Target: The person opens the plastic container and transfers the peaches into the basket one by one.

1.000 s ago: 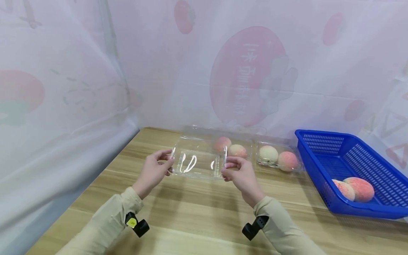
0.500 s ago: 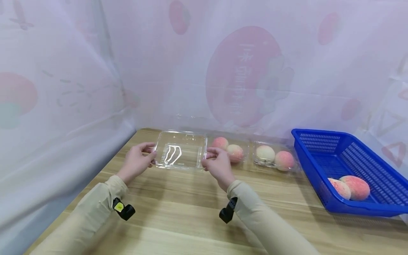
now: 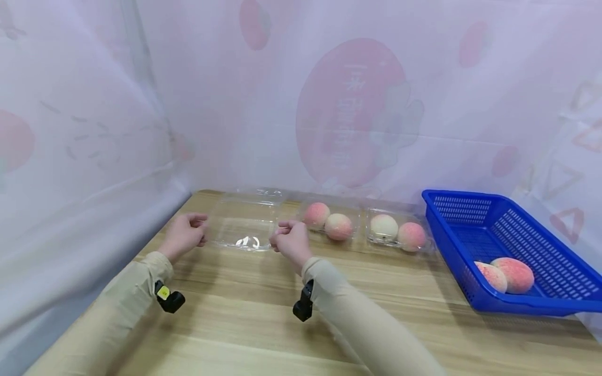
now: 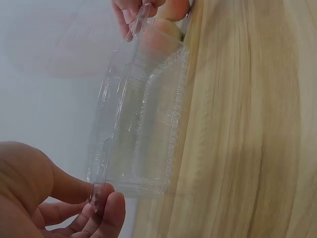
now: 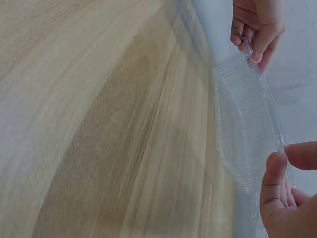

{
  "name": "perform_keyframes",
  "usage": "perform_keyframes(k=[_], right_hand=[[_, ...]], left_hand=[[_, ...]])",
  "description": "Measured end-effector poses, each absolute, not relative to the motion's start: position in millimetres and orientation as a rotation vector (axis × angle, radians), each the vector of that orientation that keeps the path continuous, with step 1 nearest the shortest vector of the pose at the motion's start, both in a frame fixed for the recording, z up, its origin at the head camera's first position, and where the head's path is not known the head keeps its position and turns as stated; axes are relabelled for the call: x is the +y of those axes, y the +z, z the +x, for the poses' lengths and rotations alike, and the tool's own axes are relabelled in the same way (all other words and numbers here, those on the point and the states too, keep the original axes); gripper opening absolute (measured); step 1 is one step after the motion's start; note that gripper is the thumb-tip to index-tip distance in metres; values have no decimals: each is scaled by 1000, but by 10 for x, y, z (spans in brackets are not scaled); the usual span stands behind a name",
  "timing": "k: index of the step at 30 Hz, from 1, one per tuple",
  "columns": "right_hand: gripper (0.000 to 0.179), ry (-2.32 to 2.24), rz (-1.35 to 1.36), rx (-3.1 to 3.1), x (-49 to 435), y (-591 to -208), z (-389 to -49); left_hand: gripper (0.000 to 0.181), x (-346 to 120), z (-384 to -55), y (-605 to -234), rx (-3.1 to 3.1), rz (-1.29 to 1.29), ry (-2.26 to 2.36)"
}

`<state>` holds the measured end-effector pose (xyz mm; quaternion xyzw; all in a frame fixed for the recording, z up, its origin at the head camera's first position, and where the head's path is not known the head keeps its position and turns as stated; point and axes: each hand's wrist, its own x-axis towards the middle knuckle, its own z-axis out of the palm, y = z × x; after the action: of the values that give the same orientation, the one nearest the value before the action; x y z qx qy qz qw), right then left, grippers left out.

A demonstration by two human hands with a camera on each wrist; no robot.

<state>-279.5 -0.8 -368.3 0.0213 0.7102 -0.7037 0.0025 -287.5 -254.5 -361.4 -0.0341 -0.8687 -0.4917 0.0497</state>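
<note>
Between my two hands is a clear plastic clamshell box with its lid folded back, low over the back left of the wooden table. Thumb and fingers of my left hand pinch its left rim. On the opposite side, my right hand pinches the rim between thumb and fingertips. The left wrist view shows the ribbed wall of the box with no fruit inside it. Just right of it, a second clear box holds two peaches. Whether the box's base touches the table is hard to tell.
Another clear box with two peaches stands farther right. Beside it is a blue plastic basket with two peaches at its near end. White printed cloth hangs behind and at the left of the wooden table.
Both hands have carried the clear box leftward and lowered it toward the table, beside the filled boxes. It was tilted up earlier and lies flatter now. The head view has shifted slightly.
</note>
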Motion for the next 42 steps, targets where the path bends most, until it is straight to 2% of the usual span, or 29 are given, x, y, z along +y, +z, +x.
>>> perform_keyframes(k=[10,16,21,29,42], right_hand=[[40,-2218,68,2106,-161,-3804,-2814],[31,-2151,63,2038,-8,-3807,-2757],[31,-2120,35,2016,188,-3822,-2732],[31,-2192,116,1979,475,-3824,-2753],[30,-2192,151,1975,975,-3867,-2604]], left_hand=[[37,-2722,-2946,-3672,-2704,-23,-1366],[41,-2834,-2997,-3719,-2736,52,-1450],[44,-2832,-2967,-3687,-2772,54,-1231],[53,-2734,-2930,-3585,-2720,53,-1222],[35,-2297,-2825,-3367,-2453,-26,-1145]])
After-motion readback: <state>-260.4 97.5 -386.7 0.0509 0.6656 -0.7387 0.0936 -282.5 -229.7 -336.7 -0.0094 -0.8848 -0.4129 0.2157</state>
